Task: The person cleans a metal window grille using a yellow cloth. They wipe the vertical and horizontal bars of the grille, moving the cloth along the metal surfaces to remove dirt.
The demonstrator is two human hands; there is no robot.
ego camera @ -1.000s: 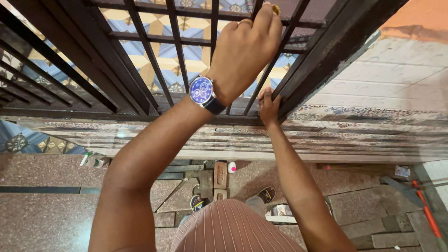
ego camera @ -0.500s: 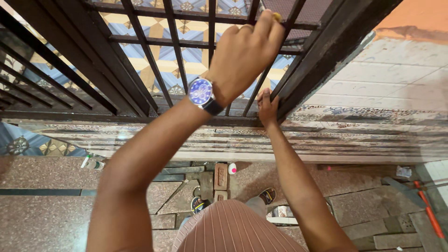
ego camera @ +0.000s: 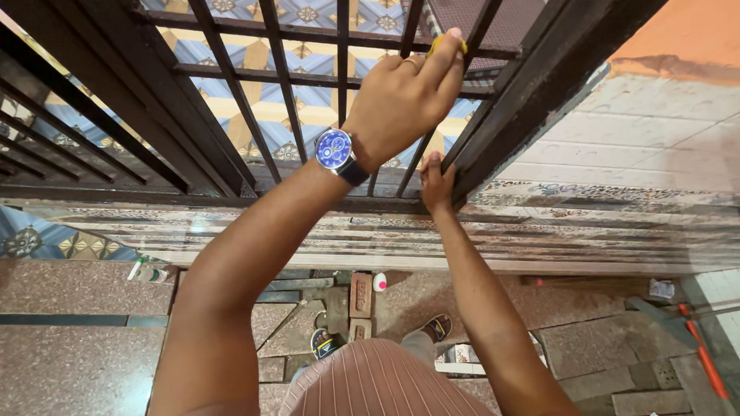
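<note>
Yellow piece (ego camera: pixel 436 43) pinched in left hand (ego camera: pixel 401 100) fingers, against gate bar (ego camera: pixel 408 31)

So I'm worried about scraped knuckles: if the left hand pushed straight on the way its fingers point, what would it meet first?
Probably the dark metal grille: the left hand is already against its bars, pinching something small and yellow. Depth is unclear.

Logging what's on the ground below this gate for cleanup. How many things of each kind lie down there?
Sandals: 2
Bricks: 2
Small white bottle with pink cap: 1
Green-and-white bottle: 1
Orange-handled tool: 1
Total: 7
</note>
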